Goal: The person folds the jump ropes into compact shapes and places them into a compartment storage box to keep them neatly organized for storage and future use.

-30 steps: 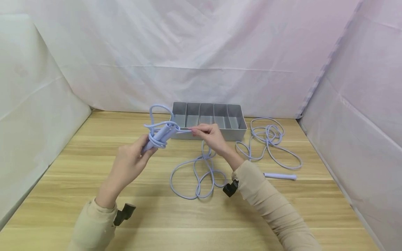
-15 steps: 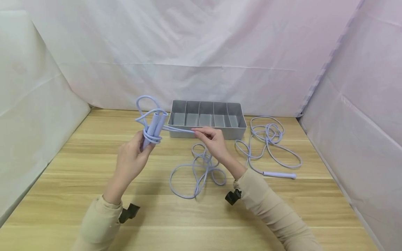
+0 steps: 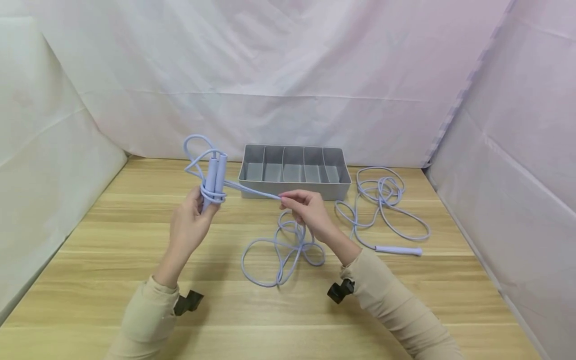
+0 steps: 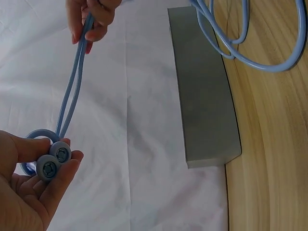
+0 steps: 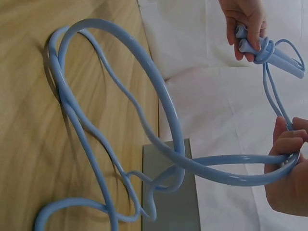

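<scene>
My left hand [image 3: 190, 222] grips the two pale blue handles [image 3: 215, 175] of a jump rope side by side, tilted upward above the table. Cord is wound round the handles, and a loose loop [image 3: 198, 137] stands out past their far ends. In the left wrist view the round handle ends [image 4: 50, 169] show between thumb and fingers. My right hand [image 3: 312, 212] pinches a doubled stretch of the cord [image 3: 252, 191], drawn out straight from the handles. Below that hand, more of the cord [image 5: 163, 96] hangs in loops down to the table.
A grey organizer box [image 3: 294, 190] with several compartments stands at the back of the table [image 3: 252, 320]. To the right lies another pale blue jump rope [image 3: 382, 202], loosely tangled, with one handle [image 3: 398, 250] showing. White cloth [image 3: 270, 75] closes off the back and sides.
My left hand has turned the handles more upright and moved them left. My right hand has come slightly nearer, so a longer stretch of doubled cord runs between the hands.
</scene>
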{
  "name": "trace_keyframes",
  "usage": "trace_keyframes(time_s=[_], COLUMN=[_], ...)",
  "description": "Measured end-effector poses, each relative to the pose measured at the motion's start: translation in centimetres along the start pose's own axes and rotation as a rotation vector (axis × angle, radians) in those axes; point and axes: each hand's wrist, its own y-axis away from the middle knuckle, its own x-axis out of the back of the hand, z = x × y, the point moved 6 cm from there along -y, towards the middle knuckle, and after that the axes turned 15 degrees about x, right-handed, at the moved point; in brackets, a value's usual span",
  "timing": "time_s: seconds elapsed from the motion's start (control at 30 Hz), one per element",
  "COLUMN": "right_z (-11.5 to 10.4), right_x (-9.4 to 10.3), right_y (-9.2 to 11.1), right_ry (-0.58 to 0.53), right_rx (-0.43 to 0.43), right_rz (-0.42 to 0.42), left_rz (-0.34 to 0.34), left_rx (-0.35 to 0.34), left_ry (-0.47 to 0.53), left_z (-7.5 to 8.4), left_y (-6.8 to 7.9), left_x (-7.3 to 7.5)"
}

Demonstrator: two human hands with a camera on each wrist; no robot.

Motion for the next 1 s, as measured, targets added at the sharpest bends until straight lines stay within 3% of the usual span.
trace_keyframes(time_s=[0.13,0.3,0.8,1.0], right_z=[0.6,1.0,1.3,1.2], right_x=[0.1,0.2,1.2,1.7], right_y=[0.7,1.4,2.6,2.8], right_ry=[-0.043,-0.049,-0.042,0.025], right_rx=[-0.113,-0.162,-0.184,-0.141], right_rz=[-0.011,-0.014,0.003,-0.059], left_rz=[0.024,0.023,0.046,0.070], left_rx=[0.021,0.031,0.019,0.038], left_ry=[-0.012,-0.005,0.000,0.007], left_z=[-0.1,-0.1,-0.6,-0.8], left_y=[-0.2,-0.4,-1.1,-1.4], left_x=[0.1,0.1,1.0,1.4])
